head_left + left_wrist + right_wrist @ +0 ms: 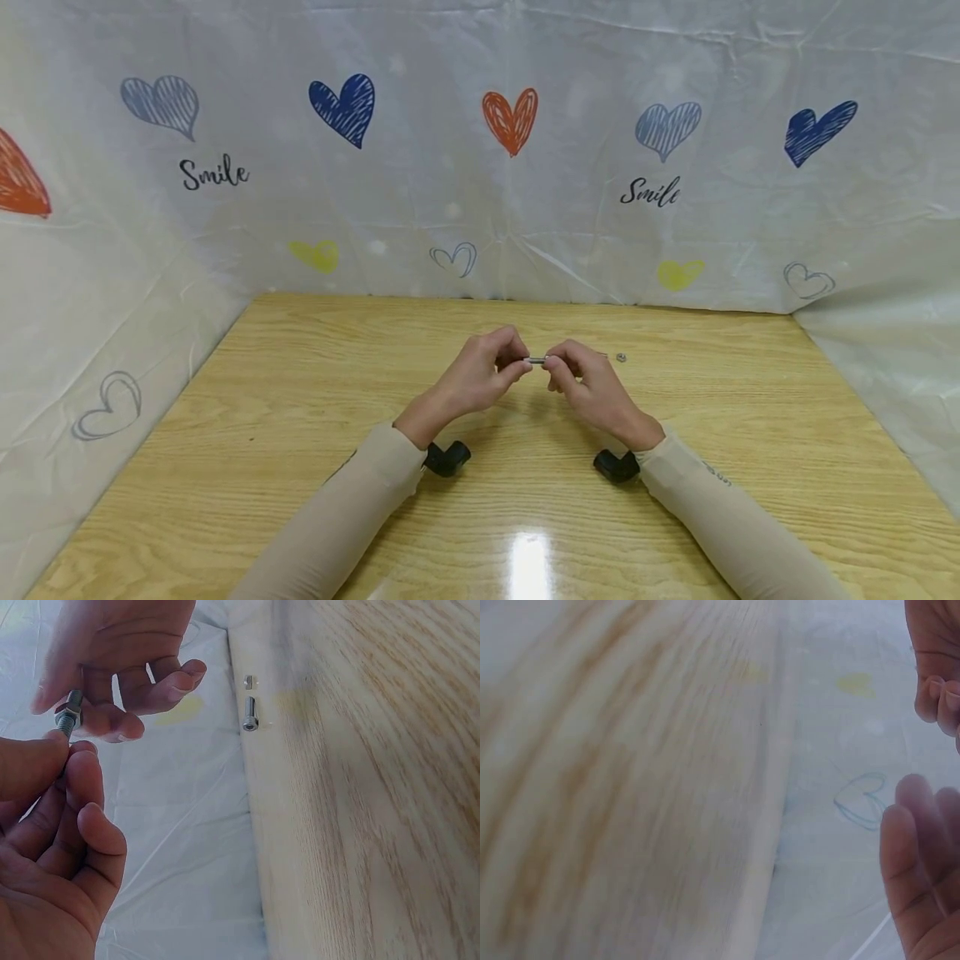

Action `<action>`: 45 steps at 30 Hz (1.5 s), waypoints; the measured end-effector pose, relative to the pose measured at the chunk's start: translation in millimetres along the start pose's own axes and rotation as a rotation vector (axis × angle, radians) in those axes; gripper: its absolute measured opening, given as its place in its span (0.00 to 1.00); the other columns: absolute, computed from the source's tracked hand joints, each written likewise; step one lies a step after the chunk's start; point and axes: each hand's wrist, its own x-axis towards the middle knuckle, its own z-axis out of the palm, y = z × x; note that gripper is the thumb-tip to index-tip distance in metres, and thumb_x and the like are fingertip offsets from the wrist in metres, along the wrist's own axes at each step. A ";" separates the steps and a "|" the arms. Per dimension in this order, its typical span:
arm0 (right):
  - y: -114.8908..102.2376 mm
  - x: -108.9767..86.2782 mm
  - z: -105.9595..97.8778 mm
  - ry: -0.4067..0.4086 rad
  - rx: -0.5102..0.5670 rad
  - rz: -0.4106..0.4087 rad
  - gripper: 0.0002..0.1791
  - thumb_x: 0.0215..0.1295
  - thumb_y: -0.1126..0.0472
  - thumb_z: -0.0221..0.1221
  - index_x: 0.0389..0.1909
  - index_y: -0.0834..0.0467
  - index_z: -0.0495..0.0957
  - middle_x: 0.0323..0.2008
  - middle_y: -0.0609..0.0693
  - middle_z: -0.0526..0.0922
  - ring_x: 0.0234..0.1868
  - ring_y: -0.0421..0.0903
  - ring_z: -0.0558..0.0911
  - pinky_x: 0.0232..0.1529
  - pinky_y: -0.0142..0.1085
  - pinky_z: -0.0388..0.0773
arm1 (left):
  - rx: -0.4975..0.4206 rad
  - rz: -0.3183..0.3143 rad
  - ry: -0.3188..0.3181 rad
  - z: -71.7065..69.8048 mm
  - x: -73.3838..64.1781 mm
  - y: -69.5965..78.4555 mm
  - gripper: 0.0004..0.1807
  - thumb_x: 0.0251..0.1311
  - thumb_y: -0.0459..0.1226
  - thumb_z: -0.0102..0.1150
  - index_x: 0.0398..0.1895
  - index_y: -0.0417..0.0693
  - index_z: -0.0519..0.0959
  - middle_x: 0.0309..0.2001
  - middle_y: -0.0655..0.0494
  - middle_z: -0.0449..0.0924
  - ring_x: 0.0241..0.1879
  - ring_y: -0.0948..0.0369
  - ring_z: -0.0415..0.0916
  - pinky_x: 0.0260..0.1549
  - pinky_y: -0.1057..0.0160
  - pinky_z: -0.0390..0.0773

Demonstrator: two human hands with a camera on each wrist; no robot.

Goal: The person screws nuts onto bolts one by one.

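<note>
Above the table, the left hand (480, 371) pinches one end of a metal bolt (536, 361) between thumb and forefinger. A hex nut (69, 715) sits on the bolt's threads, and the threaded tip sticks out past it. The right hand (592, 387) has its thumb and forefinger on either side of the nut, its other fingers loosely bent. In the right wrist view only parts of both hands show at the right edge; bolt and nut are out of sight there. The bolt's head is hidden in the left fingers.
On the wooden table (300, 400), a second bolt (250, 714) lies beside a loose nut (621, 357), beyond the right hand. A white cloth (420, 183) printed with hearts hangs behind the table and along its sides. Black wrist devices (447, 458) sit under both wrists.
</note>
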 end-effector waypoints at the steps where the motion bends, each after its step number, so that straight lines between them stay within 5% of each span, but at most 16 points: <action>1: -5.8 0.2 -0.8 0.002 -0.006 0.007 0.05 0.72 0.67 0.50 0.41 0.61 0.75 0.27 0.56 0.78 0.26 0.52 0.79 0.29 0.38 0.75 | -0.001 -0.002 -0.002 0.0 -0.1 -0.2 0.03 0.64 0.31 0.59 0.34 0.45 0.74 0.26 0.57 0.75 0.23 0.64 0.72 0.24 0.65 0.74; 9: -14.1 -0.6 -3.2 -0.002 -0.021 -0.006 0.15 0.64 0.71 0.59 0.51 0.67 0.69 0.41 0.62 0.78 0.28 0.51 0.81 0.28 0.41 0.76 | 0.009 -0.016 -0.014 0.0 0.2 -0.3 0.02 0.65 0.32 0.58 0.36 0.44 0.74 0.28 0.57 0.75 0.24 0.65 0.72 0.25 0.65 0.74; 22: 25.2 0.2 3.8 -0.019 0.011 -0.039 0.08 0.68 0.70 0.55 0.46 0.61 0.72 0.30 0.55 0.79 0.26 0.49 0.81 0.27 0.35 0.78 | 0.001 -0.018 -0.006 -0.7 -0.2 0.3 0.02 0.64 0.31 0.58 0.35 0.43 0.74 0.28 0.53 0.77 0.23 0.65 0.72 0.24 0.65 0.74; 32: 29.3 1.5 1.1 -0.036 -0.028 -0.020 0.08 0.73 0.60 0.50 0.36 0.54 0.77 0.25 0.48 0.77 0.25 0.49 0.79 0.28 0.37 0.74 | 0.012 0.008 -0.008 -0.4 0.8 0.1 0.03 0.64 0.31 0.58 0.35 0.44 0.74 0.26 0.58 0.75 0.22 0.65 0.71 0.23 0.66 0.74; 39: 29.0 0.3 0.8 -0.048 0.014 0.058 0.11 0.72 0.55 0.52 0.48 0.57 0.73 0.31 0.57 0.79 0.27 0.54 0.81 0.28 0.37 0.76 | 0.001 -0.002 -0.013 -1.6 1.0 0.3 0.03 0.64 0.32 0.58 0.36 0.42 0.74 0.27 0.57 0.76 0.24 0.65 0.72 0.25 0.66 0.75; 45: 28.4 0.8 1.4 -0.016 0.002 0.024 0.14 0.69 0.58 0.58 0.52 0.56 0.70 0.36 0.49 0.80 0.29 0.45 0.82 0.29 0.37 0.77 | 0.000 -0.008 -0.004 -2.2 0.6 -1.5 0.02 0.65 0.31 0.57 0.36 0.42 0.75 0.29 0.51 0.77 0.24 0.64 0.72 0.25 0.65 0.75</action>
